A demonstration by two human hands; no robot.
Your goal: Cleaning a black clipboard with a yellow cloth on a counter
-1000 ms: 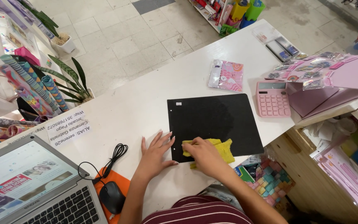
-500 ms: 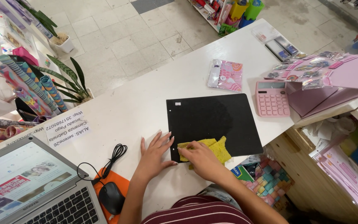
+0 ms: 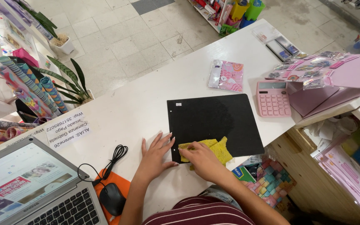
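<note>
A black mat lies flat on the white counter. On its near edge sits a piece of yellow paper, partly folded. My right hand presses down on the left part of that paper, fingers bent over it. My left hand rests flat with fingers spread on the counter, fingertips touching the mat's left near corner. Part of the yellow paper is hidden under my right hand.
A pink calculator and pink folders lie at the right. A patterned packet sits beyond the mat. At the near left are a laptop, a black mouse on an orange pad, and a white paper label.
My right hand slid left along the yellow paper, and the paper shifted a little on the mat's near edge. My left hand stayed in place.
</note>
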